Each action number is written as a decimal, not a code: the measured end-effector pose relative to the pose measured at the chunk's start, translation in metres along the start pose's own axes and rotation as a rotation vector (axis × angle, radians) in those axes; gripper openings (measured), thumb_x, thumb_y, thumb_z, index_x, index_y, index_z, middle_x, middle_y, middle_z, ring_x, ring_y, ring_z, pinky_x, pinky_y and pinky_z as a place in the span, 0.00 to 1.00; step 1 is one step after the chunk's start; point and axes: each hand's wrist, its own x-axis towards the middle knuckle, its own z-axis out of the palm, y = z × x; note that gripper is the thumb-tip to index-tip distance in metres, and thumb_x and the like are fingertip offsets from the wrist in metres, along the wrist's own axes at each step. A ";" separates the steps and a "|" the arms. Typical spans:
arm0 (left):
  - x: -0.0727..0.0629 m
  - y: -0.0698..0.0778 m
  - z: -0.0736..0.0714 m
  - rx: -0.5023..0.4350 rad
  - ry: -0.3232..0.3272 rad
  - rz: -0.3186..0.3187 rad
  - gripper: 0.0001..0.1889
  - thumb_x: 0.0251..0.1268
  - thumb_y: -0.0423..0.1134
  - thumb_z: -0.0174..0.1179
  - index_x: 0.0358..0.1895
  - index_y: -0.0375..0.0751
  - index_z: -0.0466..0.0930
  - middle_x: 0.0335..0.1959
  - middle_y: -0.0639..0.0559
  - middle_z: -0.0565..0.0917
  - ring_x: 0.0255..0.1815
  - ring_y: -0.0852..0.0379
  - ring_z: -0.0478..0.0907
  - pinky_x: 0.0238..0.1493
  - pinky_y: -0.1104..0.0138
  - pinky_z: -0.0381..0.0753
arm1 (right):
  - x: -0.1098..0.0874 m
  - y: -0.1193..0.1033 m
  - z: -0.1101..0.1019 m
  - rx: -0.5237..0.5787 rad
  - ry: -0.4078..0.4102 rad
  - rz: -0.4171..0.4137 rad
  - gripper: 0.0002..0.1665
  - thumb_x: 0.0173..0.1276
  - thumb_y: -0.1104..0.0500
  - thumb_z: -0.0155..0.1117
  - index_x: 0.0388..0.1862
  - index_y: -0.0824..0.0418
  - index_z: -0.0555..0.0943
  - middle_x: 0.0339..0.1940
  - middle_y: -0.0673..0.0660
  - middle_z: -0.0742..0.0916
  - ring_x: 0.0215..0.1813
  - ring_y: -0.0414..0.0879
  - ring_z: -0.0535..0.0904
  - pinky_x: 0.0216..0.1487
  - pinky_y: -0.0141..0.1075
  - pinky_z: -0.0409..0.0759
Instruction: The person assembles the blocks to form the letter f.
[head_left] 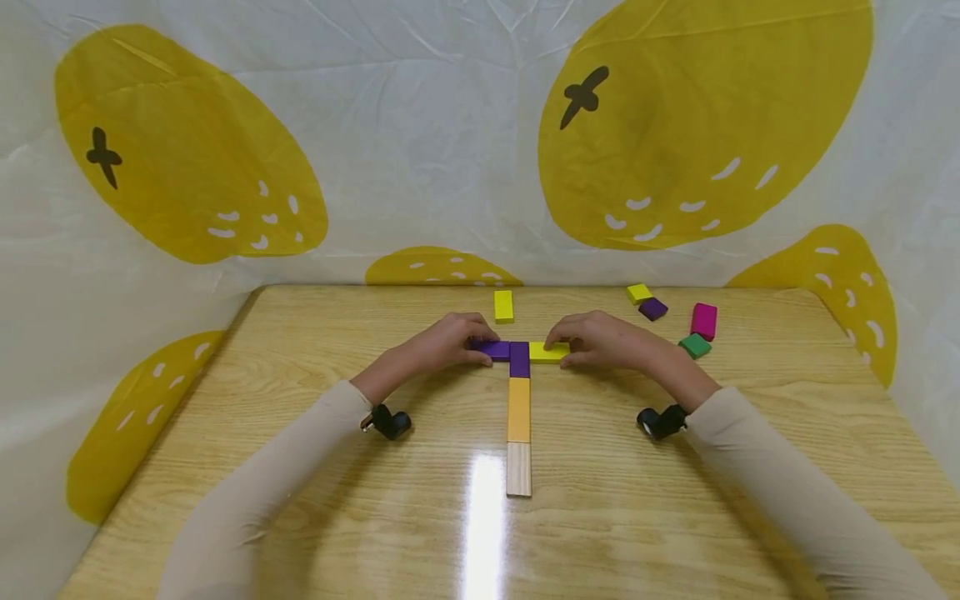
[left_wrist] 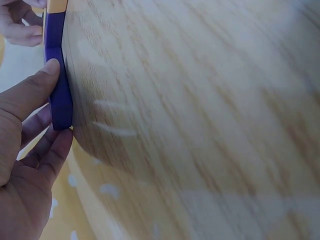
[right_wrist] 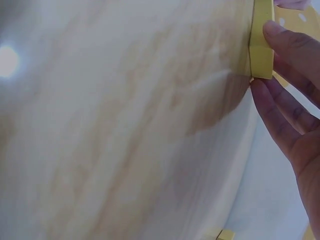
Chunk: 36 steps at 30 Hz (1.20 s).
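My left hand (head_left: 453, 342) pinches a purple block (head_left: 492, 351) lying crosswise; in the left wrist view the thumb is on that block's (left_wrist: 61, 102) near side and fingertips are at its end. On the other side, my right hand (head_left: 602, 337) pinches a yellow block (head_left: 543, 353), its thumb on the side in the right wrist view. Between these two blocks lies a second purple block (head_left: 519, 361), pointing lengthwise. Below it an orange block (head_left: 519, 410) and a plain wooden block (head_left: 519, 469) continue the line, so the blocks form a T shape.
A yellow block (head_left: 503, 307) lies behind the T. At the back right are a small yellow block (head_left: 638, 293), a dark purple block (head_left: 653, 308), a pink block (head_left: 704, 321) and a green block (head_left: 695, 346). A fruit-printed sheet (head_left: 427, 150) hangs behind the wooden table (head_left: 360, 517).
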 end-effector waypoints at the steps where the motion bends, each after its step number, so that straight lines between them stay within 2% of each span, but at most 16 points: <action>1: 0.000 0.000 0.000 0.000 0.000 0.001 0.18 0.65 0.43 0.71 0.55 0.39 0.87 0.48 0.48 0.84 0.46 0.57 0.80 0.49 0.67 0.81 | 0.000 0.000 0.000 -0.001 -0.001 -0.001 0.16 0.65 0.60 0.75 0.52 0.58 0.86 0.51 0.53 0.88 0.42 0.45 0.83 0.46 0.40 0.85; 14: 0.001 0.002 0.000 0.004 0.002 0.013 0.18 0.65 0.42 0.70 0.55 0.39 0.87 0.47 0.48 0.84 0.45 0.57 0.80 0.47 0.68 0.81 | 0.000 -0.001 -0.001 0.001 0.002 0.004 0.15 0.64 0.60 0.75 0.50 0.58 0.86 0.50 0.53 0.88 0.42 0.45 0.83 0.46 0.40 0.85; 23: 0.000 0.005 -0.001 0.014 0.000 0.016 0.18 0.65 0.42 0.70 0.55 0.38 0.87 0.48 0.46 0.84 0.47 0.55 0.81 0.50 0.66 0.82 | 0.001 0.000 0.000 -0.018 0.012 -0.031 0.16 0.63 0.61 0.76 0.49 0.59 0.86 0.49 0.54 0.88 0.40 0.44 0.82 0.44 0.39 0.84; 36: 0.000 0.004 0.001 0.047 -0.008 0.015 0.18 0.66 0.42 0.70 0.56 0.37 0.86 0.49 0.45 0.84 0.48 0.53 0.81 0.52 0.64 0.82 | 0.000 -0.003 0.000 0.005 -0.004 0.006 0.16 0.64 0.61 0.76 0.50 0.59 0.86 0.50 0.54 0.88 0.42 0.45 0.83 0.46 0.39 0.85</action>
